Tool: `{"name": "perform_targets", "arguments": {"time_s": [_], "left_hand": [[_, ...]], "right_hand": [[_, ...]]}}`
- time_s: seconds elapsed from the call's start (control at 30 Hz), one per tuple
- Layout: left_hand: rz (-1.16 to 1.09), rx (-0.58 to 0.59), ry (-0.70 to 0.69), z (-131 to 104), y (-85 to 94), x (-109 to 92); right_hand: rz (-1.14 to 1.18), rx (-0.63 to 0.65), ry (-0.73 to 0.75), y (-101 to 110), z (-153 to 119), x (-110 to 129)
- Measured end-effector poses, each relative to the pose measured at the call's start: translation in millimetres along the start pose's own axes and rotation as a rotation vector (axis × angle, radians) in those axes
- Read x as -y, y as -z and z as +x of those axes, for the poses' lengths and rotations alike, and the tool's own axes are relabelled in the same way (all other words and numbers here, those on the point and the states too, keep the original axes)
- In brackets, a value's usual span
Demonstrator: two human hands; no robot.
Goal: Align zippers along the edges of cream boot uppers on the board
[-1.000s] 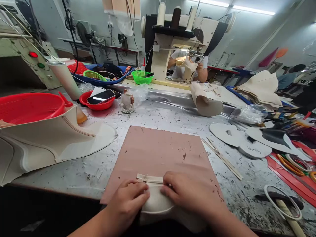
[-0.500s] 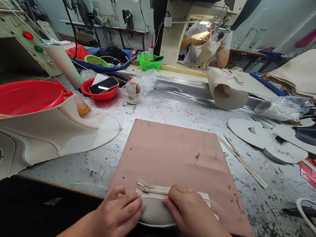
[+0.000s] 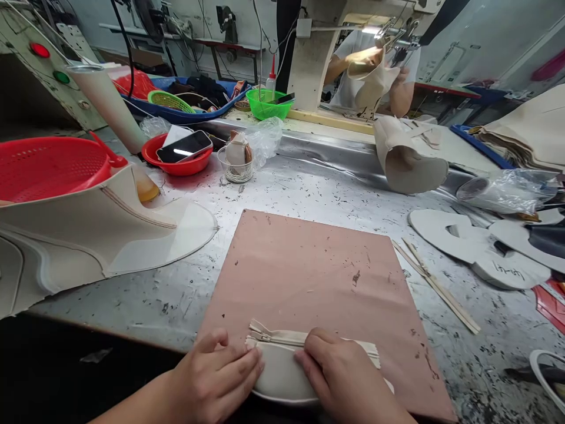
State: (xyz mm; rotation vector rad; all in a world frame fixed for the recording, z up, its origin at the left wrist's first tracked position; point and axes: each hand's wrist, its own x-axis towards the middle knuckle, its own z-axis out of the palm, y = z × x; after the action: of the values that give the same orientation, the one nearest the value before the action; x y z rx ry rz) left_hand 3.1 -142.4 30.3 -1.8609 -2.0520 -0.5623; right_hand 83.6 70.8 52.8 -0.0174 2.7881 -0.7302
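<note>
A cream zipper (image 3: 282,338) runs along the upper edge of a cream leather piece (image 3: 282,372), its pull end at the left. Both lie at the front of a pinkish-brown board (image 3: 304,265). My left hand (image 3: 220,374) is closed at the left end of the piece, fingertips pinching its edge by the zipper. With thumb and bent fingers, my right hand (image 3: 344,374) grips the piece along the zipper, right of the middle. The right end of the zipper tape shows beyond my knuckles. The undersides of both grips are hidden.
Stitched cream leather (image 3: 132,235) and a red basket (image 3: 53,168) lie at left. Behind stand a red bowl (image 3: 189,168) with a phone and a clear cup (image 3: 236,165). Thin strips (image 3: 436,288) and white cut-outs (image 3: 463,241) lie right. Another person (image 3: 371,76) works at the far machine.
The view has shifted slightly. Both hands keep their places on the leather piece and zipper, with hardly any other movement.
</note>
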Motion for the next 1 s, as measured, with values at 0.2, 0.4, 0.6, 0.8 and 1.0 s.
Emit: {"name": "perform_targets", "arguments": {"time_s": [0.2,0.4,0.6,0.8,1.0], "left_hand": [[-0.011,-0.015,0.066,-1.5,-4.1,-4.1],[-0.035,0.014,0.101,1.2,-4.0,-3.8],[-0.067,0.050,0.117,7.5,0.2,-1.6],[-0.042,0.056,0.146,7.4,1.6,-4.7],[-0.001,0.080,0.292,12.9,-1.3,-20.6]], "right_hand": [[-0.008,-0.015,0.012,-4.4,-1.1,-1.4],[-0.004,0.003,-0.002,-5.5,-1.7,-0.7],[0.022,0.067,-0.124,6.0,-6.7,-6.9],[0.049,0.000,-0.205,14.8,-19.9,-22.6],[-0.020,0.037,-0.199,18.1,-18.1,-18.0]]}}
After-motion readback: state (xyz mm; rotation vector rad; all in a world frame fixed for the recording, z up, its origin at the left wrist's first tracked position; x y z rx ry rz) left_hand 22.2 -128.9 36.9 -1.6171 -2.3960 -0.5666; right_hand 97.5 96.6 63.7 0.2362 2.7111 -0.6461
